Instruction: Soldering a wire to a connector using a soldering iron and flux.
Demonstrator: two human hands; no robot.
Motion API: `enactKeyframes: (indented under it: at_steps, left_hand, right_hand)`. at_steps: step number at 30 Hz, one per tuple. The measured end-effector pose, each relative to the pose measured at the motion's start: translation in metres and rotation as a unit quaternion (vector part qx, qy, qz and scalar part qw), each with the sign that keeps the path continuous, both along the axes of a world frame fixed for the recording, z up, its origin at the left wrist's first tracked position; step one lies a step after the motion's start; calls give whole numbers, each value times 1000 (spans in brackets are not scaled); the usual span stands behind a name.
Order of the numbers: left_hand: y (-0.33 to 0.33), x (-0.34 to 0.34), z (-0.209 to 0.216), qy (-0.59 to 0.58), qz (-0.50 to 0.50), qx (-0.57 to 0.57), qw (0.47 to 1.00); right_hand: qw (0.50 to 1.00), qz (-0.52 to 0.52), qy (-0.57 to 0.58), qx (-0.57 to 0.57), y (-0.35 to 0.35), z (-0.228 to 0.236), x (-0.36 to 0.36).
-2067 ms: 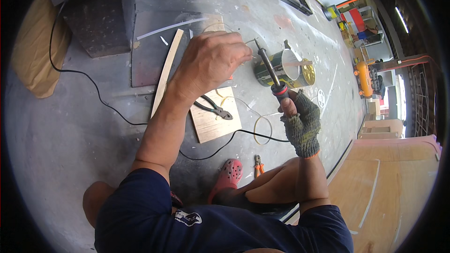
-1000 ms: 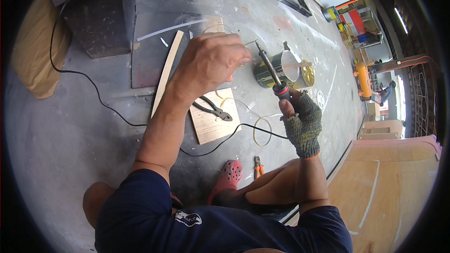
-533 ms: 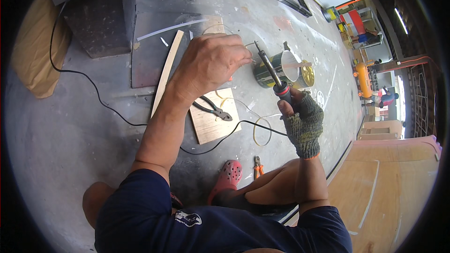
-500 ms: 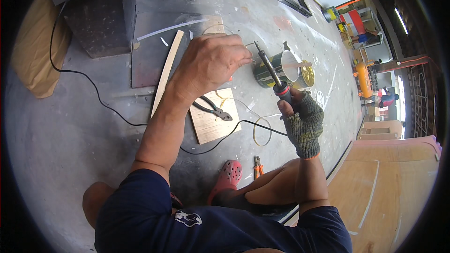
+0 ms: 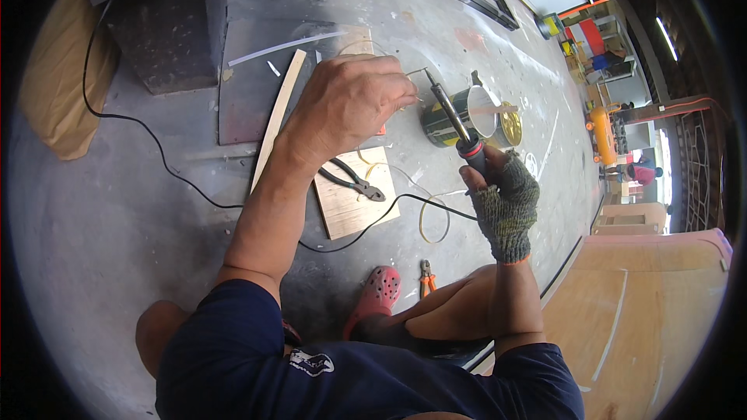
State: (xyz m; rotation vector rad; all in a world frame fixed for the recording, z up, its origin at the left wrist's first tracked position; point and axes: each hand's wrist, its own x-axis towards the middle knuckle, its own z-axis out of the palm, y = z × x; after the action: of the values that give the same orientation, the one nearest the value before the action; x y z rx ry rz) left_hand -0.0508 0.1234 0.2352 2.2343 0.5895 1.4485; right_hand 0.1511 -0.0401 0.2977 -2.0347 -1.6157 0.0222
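The bare left hand (image 5: pixel 350 105) hovers above the concrete floor (image 5: pixel 101 218) with its fingers bunched, pinching a thin wire (image 5: pixel 416 71) whose end pokes out toward the right. The right hand (image 5: pixel 502 194), in a grey knitted fingerless glove, is closed around the red-and-black grip of a soldering iron (image 5: pixel 453 120) — its dark shaft slants up and left, the tip just beside the wire end. Behind the iron stands an open tin can (image 5: pixel 451 113), with a brass-coloured lid (image 5: pixel 510 126) just beside it. Below the left hand, black pliers (image 5: pixel 354 183) lie on a small plywood board (image 5: pixel 354 202); a black cable (image 5: pixel 194 190) runs across the floor beneath the forearm. Orange-handled cutters (image 5: pixel 426 278) rest near a pink clog (image 5: pixel 375 299).
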Motion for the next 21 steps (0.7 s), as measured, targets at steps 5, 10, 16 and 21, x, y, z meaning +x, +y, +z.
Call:
enactKeyframes:
  at_steps: [5,10,16,21]
  left_hand:
    - [0,-1,0,8,-10,0,1000]
    - [0,0,-1,8,-15,-10,1000]
    - [2,0,-3,5,-21,-8,1000]
    - [3,-1,-4,13,-18,-9,1000]
  right_hand:
    - [1000,-9,-7,6,1,-2,0]
    - [1000,0,-21,14,2,-2,2]
    - [999,3,-31,14,2,-3,3]
    - [999,8,-32,17,2,-3,3]
